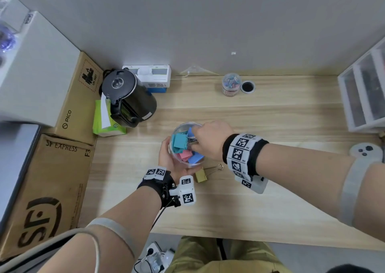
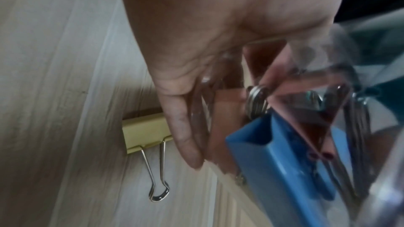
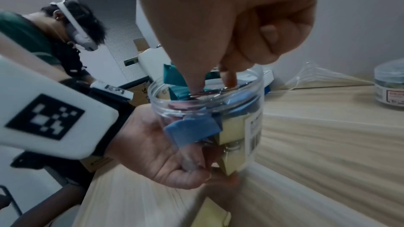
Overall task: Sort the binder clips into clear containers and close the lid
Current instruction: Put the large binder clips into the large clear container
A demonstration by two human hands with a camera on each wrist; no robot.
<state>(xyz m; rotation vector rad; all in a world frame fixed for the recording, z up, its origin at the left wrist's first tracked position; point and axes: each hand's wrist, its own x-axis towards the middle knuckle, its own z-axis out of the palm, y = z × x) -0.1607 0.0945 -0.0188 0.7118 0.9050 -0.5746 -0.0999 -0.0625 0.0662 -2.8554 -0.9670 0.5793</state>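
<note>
A clear round container [image 1: 183, 162] sits tilted in my left hand [image 1: 166, 158], whose palm and fingers wrap its lower side. It holds teal [image 1: 179, 140], pink [image 1: 185, 155] and blue [image 1: 195, 158] binder clips. My right hand [image 1: 205, 139] reaches into its mouth; thumb and forefinger pinch the silver wire handles of a clip [image 3: 203, 93] beside the teal clip [image 3: 174, 78]. Through the container wall [image 3: 259, 92] I see a blue clip [image 3: 190, 130] and a yellow one [image 3: 231, 132]. A gold binder clip [image 1: 201, 176] [image 2: 146, 132] lies on the table just past my left fingers [image 2: 186, 135].
A small jar of tiny clips [image 1: 230, 84] and its lid [image 1: 248, 87] stand at the back of the wooden table [image 1: 270, 199]. A black kettle [image 1: 127, 97], a green tissue pack [image 1: 104, 124] and cardboard boxes [image 1: 48, 189] crowd the left. A drawer unit [image 1: 364, 89] stands right.
</note>
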